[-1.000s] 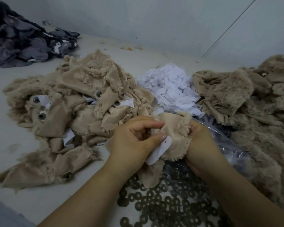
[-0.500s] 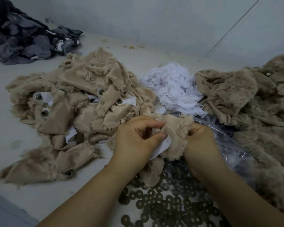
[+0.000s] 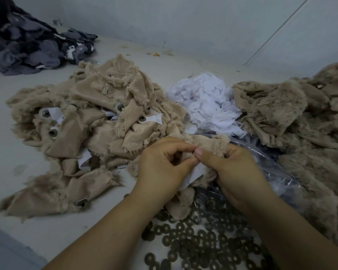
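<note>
- A heap of tan plush pieces (image 3: pixel 98 133) lies at the left, with plastic eyes fitted.
- The left hand (image 3: pixel 162 166) pinches a tan plush piece (image 3: pixel 211 144) at centre, above scattered brown washers (image 3: pixel 203 242).
- The right hand (image 3: pixel 236 172) grips the same piece beside its white tab (image 3: pixel 195 173).
- A furry tan pile (image 3: pixel 300 123) lies at the right.

Paper scraps (image 3: pixel 207 106) lie between fabric heaps (image 3: pixel 98 121), behind washers (image 3: pixel 199 240) perhaps bagged.
</note>
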### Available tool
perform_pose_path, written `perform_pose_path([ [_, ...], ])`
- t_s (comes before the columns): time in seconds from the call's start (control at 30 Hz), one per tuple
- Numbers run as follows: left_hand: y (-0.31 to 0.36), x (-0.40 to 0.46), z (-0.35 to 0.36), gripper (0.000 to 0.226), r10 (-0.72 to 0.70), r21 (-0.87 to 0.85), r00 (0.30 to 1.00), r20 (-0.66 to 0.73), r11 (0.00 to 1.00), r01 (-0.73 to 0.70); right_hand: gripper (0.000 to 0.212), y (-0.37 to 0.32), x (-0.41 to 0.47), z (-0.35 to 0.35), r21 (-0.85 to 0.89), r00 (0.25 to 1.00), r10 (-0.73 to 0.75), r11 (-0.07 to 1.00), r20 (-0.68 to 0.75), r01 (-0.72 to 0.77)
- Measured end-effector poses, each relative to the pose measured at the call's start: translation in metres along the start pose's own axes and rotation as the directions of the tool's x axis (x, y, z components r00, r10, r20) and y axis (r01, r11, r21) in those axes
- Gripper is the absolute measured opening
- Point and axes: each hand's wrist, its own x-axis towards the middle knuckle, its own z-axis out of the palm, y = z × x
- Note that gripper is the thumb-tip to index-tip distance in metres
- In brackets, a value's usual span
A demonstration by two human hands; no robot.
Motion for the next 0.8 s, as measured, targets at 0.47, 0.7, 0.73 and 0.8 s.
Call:
perform_pose_path([
  [0.47,-0.0006,0.0050,-0.0041,0.025,-0.299,-0.409,0.951,0.083,0.860,0.306,0.028,-0.0019,0.0009,0.0007,0.217,0.999,0.026,0.975,0.046,-0.036],
  [0.7,-0.0004,0.0045,-0.0046,0.033,-0.276,-0.395,0.957,0.092,0.872,0.289,0.034,-0.0003,0.0011,0.0003,0.180,1.000,0.005,0.984,-0.004,-0.004],
  [0.73,-0.0002,0.0044,-0.0045,0.032,-0.271,-0.379,0.959,0.088,0.881,0.284,0.034,-0.0003,0.0009,0.0005,0.180,1.000,0.001,0.984,-0.008,0.000],
  [0.8,0.0000,0.0036,-0.0041,0.029,-0.253,-0.345,0.964,0.079,0.900,0.265,0.034,-0.0003,0.0009,0.0006,0.188,1.000,0.002,0.982,-0.015,0.001],
])
